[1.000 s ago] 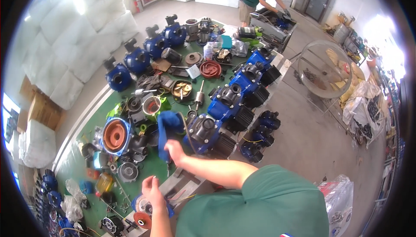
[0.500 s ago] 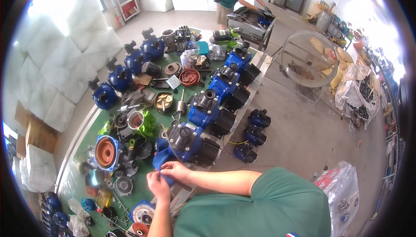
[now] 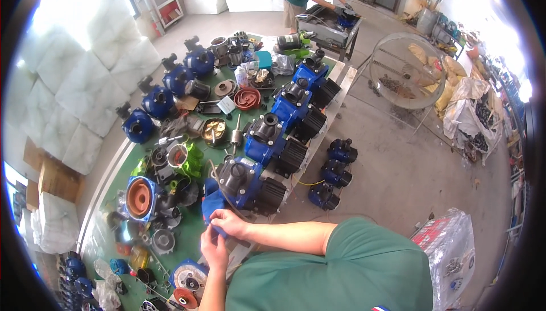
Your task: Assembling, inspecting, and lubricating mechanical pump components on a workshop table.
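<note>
Here we are over the big green-topped surface (image 3: 185, 237), crowded with parts, and along its right-hand side runs the row of blue pumps with black ribbed motors; the nearest blue-and-black pump (image 3: 236, 179) sits right beside our action. Left of it lies the squarish blue casing with a round orange-brown centre (image 3: 140, 198), untouched. Closer in, the flat round blue-rimmed metal part (image 3: 189, 277) rests face-up just below our hands, nobody on it. And now the hands: our right hand (image 3: 228, 223) has its grip closed on the soft-looking blue fabric piece (image 3: 212, 204), our left hand (image 3: 214, 247) pinching in at its lower edge. So the fabric is taken up, held between both hands, left of that near pump; whether it touches the pump, we can't tell. We'd judge this handling under way, not finished: the fabric isn't released. Smallest of all, the reddish-brown disc (image 3: 185, 298) lies below, untouched too.
</note>
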The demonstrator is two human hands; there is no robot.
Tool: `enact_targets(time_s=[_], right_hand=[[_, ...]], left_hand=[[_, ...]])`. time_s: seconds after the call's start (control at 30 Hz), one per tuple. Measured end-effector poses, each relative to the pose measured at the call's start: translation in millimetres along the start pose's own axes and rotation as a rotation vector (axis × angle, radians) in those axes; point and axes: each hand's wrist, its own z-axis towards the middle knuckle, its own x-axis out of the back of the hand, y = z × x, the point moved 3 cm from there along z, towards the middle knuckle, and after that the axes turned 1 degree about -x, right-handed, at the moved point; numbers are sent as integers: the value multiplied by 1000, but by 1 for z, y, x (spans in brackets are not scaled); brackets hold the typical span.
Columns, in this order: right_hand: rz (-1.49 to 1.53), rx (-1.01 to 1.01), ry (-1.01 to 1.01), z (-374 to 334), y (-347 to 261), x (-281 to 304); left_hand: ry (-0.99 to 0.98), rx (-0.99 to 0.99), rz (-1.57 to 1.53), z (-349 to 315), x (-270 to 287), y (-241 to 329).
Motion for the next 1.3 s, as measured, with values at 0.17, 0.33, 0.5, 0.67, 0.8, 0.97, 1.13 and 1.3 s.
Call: enact_targets(time_s=[0.17, 0.33, 0.5, 0.67, 0.8, 0.97, 1.13, 1.3], right_hand=[[-276, 162, 66, -6, -2, -3], [-474, 181, 95, -19, -15, -9], [-610, 238, 83, -26, -27, -9], [-553, 183, 32, -29, -23, -12], [-239, 56, -27, -22, -5, -6], [-86, -116, 20, -27, -4, -6], [-305, 19, 131, -26, -8, -2], [-555, 171, 135, -30, -31, -5]], left_hand=[[51, 157, -236, 0, -6, -7], [123, 215, -311, -1, -10, -28], [114, 259, -308, -3, -12, -32], [174, 235, -219, -6, -9, -37], [145, 287, -161, -4, -6, -28], [165, 290, -195, -4, -6, -19], [97, 161, -122, -6, -10, -5], [94, 160, -157, -5, -12, -3]])
